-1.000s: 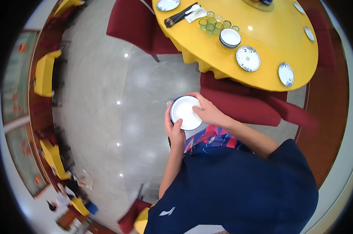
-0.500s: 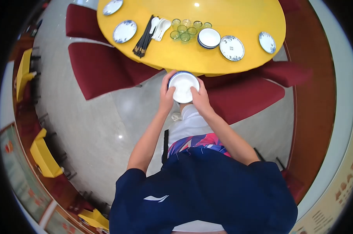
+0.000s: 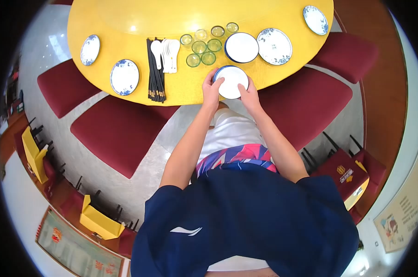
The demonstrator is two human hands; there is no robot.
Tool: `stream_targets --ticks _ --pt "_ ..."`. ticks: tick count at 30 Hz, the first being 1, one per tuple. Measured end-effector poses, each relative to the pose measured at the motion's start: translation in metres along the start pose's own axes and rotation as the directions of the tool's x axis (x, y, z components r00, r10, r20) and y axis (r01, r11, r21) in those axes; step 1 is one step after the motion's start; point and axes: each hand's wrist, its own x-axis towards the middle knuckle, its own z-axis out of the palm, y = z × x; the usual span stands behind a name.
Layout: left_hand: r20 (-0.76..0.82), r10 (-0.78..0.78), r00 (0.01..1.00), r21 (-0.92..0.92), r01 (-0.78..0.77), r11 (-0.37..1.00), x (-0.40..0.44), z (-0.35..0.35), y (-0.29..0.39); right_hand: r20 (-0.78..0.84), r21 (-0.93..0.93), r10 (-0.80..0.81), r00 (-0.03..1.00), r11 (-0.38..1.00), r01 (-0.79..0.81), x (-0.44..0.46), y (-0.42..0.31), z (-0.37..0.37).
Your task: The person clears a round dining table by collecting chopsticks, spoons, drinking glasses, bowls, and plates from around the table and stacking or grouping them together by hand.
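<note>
Between my two hands I hold a white bowl (image 3: 231,84) with a blue rim, just over the near edge of the yellow table (image 3: 181,94). My left hand (image 3: 211,90) grips its left side, thumb on the rim. On the right side, my right hand (image 3: 249,95) grips it the same way. Whether more bowls are nested under it is hidden. Just beyond stands another blue-rimmed white bowl (image 3: 242,47), seemingly stacked. A blue-patterned plate (image 3: 274,46) lies right of that bowl. Several green-tinted glasses (image 3: 199,47) stand to its left.
Black chopsticks (image 3: 154,81) and white spoons (image 3: 171,55) lie left of the glasses. More patterned plates sit along the edge, such as the near-left plate (image 3: 124,77). Red chairs flank me, the left chair (image 3: 121,131) and the right chair (image 3: 306,108).
I have come closer to the table, and the view has turned. The bowl in my hands has moved from in front of the table to over its edge; both hands still grip it.
</note>
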Motion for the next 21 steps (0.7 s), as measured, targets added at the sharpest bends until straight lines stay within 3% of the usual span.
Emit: stream_targets --ticks 2,5,7,9,10,11,13,14,17,19,21 --pt "-0.004 -0.020 1.000 -0.011 0.020 1.000 0.001 -0.002 0.000 0.006 0.008 -0.010 1.000 1.000 0.010 -0.001 -0.009 0.002" --pt "-0.046 0.004 0.999 0.001 -0.004 1.000 0.001 -0.010 -0.011 0.024 0.058 0.108 0.994 0.992 -0.109 -0.002 -0.010 0.008" --pt "-0.088 0.026 0.996 0.035 -0.023 0.999 0.000 -0.016 -0.015 0.002 -0.274 -0.278 0.961 0.924 0.268 0.003 0.009 0.011" --pt "-0.100 0.143 0.985 0.584 -0.058 0.810 -0.008 -0.020 -0.010 -0.028 -0.321 -0.228 0.973 0.924 0.207 0.001 0.008 0.013" --pt "-0.109 0.141 0.984 0.584 -0.051 0.810 -0.012 -0.020 -0.005 -0.054 -0.372 -0.193 0.980 0.915 0.159 0.001 0.002 0.014" --pt "-0.116 0.016 0.993 0.537 0.049 0.842 -0.013 -0.018 0.002 -0.048 -0.371 -0.190 0.981 0.915 0.160 0.003 -0.003 0.014" --pt "-0.104 -0.228 0.968 0.440 0.250 0.862 -0.014 -0.016 0.018 -0.031 -0.625 -0.194 0.980 0.769 0.132 0.005 -0.025 0.021" --pt "-0.036 -0.200 0.979 0.440 0.195 0.876 -0.011 -0.021 0.014 -0.134 -0.412 0.161 0.978 0.888 -0.203 -0.004 -0.046 0.026" --pt "-0.038 -0.196 0.980 0.507 0.188 0.841 -0.010 -0.026 0.028 -0.072 -0.426 0.088 0.993 0.898 -0.111 0.006 -0.022 0.026" --pt "-0.056 -0.179 0.982 0.515 0.182 0.837 -0.012 -0.035 0.046 -0.057 -0.419 0.165 0.985 0.891 -0.173 0.007 -0.027 0.044" --pt "-0.075 -0.212 0.974 0.555 0.217 0.803 -0.014 -0.060 0.063 0.017 -0.527 0.085 0.996 0.847 -0.063 0.009 -0.015 0.064"
